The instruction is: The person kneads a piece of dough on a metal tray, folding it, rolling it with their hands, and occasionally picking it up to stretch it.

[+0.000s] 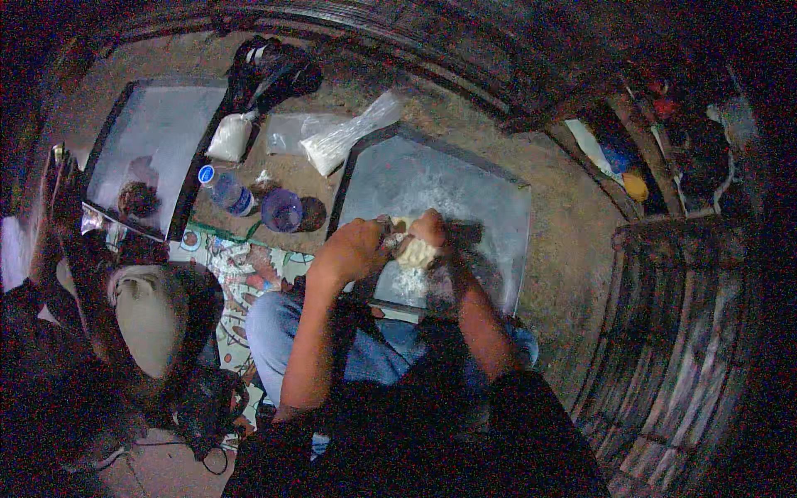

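Note:
A lump of pale dough (415, 255) is between my two hands, above a grey board (496, 212) dusted with white flour. My left hand (359, 247) is closed on the dough's left side, its fingers curled and partly smeared with white. From the right, my right hand (430, 231) grips the upper part of the dough with bent fingers. The fingertips of both hands are partly hidden by the dough and the dim light. White powder (413, 286) is scattered on the board around the dough.
Beyond the board's left edge stand a purple cup (281, 211), a clear bottle with a blue cap (228, 191) and bags of white powder (230, 138) (332, 149). A second grey board (162, 124) lies farther left, near a person in a light head covering (148, 319). Wooden slats (656, 357) rise at right.

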`<state>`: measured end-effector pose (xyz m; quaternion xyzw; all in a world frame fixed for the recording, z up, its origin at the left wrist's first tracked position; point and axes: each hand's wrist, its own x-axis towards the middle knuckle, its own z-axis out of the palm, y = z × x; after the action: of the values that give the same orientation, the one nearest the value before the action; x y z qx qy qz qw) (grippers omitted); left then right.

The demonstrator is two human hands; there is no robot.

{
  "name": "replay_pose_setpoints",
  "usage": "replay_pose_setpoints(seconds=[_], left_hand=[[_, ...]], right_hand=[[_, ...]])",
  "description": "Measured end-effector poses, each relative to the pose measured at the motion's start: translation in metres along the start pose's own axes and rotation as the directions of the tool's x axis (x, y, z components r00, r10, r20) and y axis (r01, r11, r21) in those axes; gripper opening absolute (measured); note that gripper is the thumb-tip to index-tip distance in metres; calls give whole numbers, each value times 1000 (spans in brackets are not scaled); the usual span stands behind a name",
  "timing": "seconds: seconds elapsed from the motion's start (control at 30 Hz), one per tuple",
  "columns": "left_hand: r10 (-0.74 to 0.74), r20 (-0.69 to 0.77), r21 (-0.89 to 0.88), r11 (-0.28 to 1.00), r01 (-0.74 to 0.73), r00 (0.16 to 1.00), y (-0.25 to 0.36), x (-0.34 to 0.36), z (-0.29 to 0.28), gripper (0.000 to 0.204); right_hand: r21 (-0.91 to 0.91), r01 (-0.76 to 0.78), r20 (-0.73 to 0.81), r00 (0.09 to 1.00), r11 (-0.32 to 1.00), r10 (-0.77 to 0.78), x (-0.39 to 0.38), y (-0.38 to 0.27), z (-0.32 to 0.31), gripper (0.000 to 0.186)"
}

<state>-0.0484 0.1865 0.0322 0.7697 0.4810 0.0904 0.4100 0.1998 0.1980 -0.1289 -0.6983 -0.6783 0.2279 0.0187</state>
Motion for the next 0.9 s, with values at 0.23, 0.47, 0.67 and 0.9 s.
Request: replay_pose_setpoints(seconds=[0.23, 0.47, 0.67, 0.9], left_hand=[[80, 41, -33, 996, -79, 996, -3, 6, 3, 34], [126, 13, -15, 992, -126, 992, 6, 11, 13, 35], [16, 38, 33, 999, -17, 999, 1, 9, 11, 33], [48, 117, 86, 995, -58, 992, -8, 19, 23, 39]], right_hand=[[43, -32, 31, 999, 999, 30, -30, 4, -13, 28], [69, -26, 416, 910, 997, -5, -25, 23, 0, 27], [20, -131, 89, 988, 991, 129, -68, -36, 10, 27], [56, -12, 162, 987, 998, 3, -55, -29, -10, 28]])
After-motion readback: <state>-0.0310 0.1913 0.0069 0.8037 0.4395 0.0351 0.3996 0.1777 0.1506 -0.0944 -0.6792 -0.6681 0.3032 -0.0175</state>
